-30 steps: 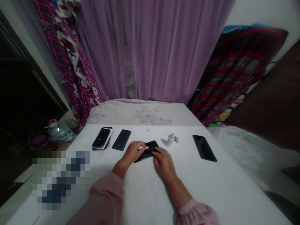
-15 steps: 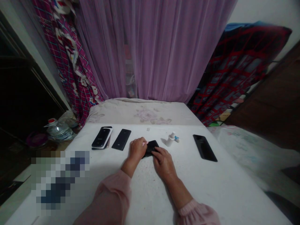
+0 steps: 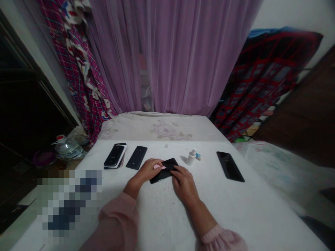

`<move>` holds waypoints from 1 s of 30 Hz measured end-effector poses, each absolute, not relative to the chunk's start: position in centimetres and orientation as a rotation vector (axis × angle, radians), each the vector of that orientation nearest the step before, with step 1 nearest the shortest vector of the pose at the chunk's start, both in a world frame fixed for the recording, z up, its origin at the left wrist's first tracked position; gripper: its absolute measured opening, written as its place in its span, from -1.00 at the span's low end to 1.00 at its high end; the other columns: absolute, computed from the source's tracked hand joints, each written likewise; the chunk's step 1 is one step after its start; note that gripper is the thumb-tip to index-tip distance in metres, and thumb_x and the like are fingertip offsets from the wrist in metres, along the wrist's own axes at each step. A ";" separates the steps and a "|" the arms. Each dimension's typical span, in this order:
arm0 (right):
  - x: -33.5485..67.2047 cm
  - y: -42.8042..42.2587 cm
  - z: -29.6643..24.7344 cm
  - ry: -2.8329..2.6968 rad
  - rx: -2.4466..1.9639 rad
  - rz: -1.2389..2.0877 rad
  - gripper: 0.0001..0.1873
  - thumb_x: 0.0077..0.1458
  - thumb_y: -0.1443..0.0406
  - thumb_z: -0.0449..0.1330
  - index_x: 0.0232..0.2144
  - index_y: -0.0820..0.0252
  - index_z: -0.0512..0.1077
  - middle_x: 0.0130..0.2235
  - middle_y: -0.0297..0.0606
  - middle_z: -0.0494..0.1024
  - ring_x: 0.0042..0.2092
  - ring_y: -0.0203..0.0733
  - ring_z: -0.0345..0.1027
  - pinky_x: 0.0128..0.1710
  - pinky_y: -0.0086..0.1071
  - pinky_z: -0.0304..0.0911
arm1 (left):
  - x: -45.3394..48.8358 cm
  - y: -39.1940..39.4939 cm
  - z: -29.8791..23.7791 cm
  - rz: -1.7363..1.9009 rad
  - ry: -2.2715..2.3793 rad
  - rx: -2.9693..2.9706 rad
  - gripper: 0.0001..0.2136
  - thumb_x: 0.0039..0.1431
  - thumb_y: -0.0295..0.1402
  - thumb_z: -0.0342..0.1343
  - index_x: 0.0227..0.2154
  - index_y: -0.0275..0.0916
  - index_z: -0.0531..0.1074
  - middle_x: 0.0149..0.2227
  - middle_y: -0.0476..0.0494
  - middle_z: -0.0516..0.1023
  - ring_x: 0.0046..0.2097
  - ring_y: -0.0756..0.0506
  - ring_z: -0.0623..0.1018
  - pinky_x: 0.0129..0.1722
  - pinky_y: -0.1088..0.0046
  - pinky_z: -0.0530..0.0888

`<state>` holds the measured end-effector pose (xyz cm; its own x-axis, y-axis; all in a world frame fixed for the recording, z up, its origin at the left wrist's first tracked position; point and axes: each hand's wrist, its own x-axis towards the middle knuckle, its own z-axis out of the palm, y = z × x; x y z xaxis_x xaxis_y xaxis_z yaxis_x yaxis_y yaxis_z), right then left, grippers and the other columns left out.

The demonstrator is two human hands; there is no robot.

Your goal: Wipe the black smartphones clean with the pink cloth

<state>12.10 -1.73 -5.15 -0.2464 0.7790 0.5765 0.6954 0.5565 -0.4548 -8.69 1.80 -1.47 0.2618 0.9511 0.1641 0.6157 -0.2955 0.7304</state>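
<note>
A black smartphone (image 3: 165,170) lies aslant on the white cloth in front of me. My left hand (image 3: 149,170) is closed around a small pink piece (image 3: 158,167), whose tip meets the phone's upper face. Whether it is an eraser or a scrap of cloth I cannot tell. On the phone's right end, my right hand (image 3: 184,181) grips with bent fingertips, its thumb mostly hidden. Just beyond it stands a small white spray bottle (image 3: 191,157), beside a little blue and white item (image 3: 198,156).
Left of my hands lie a dark phone (image 3: 136,157) and a stack of phones (image 3: 115,156). Another black phone (image 3: 230,166) rests at the right. A small pale square (image 3: 166,146) sits farther back. Dark specks dot the cloth. A water jug (image 3: 67,148) stands beyond the left edge.
My left hand has shifted left and lower over the phone, uncovering its left end and the pink piece. My right hand stays nearly in place. The view has shifted slightly.
</note>
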 end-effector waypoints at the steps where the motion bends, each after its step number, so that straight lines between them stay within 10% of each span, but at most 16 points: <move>1: 12.1 -1.7 -5.1 -1.995 -1.189 0.136 -0.68 0.09 0.45 0.09 -0.18 0.13 0.55 0.00 -0.11 0.53 0.06 0.00 0.32 0.03 -0.06 0.29 | -8.8 1.8 -1.5 0.815 1.406 2.005 -0.95 0.11 -0.35 0.19 -0.39 -0.15 0.54 -0.06 -0.06 0.61 -0.06 -0.11 0.56 -0.02 0.40 0.40; 30: 12.0 -1.6 -4.9 -2.012 -1.251 0.133 -0.66 0.08 0.48 0.14 -0.19 0.05 0.59 -0.02 -0.15 0.55 0.00 -0.03 0.36 -0.02 -0.10 0.34 | -6.2 1.1 -1.7 0.794 1.770 2.130 -0.90 0.19 -0.42 0.10 -0.26 -0.15 0.50 -0.15 -0.08 0.63 -0.10 -0.14 0.55 -0.03 0.32 0.37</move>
<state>12.02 -1.59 -4.90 -0.2412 0.8073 0.5386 0.7295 0.5168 -0.4480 -6.17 1.12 -1.74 0.1084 0.9641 0.2422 0.8218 -0.2240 0.5239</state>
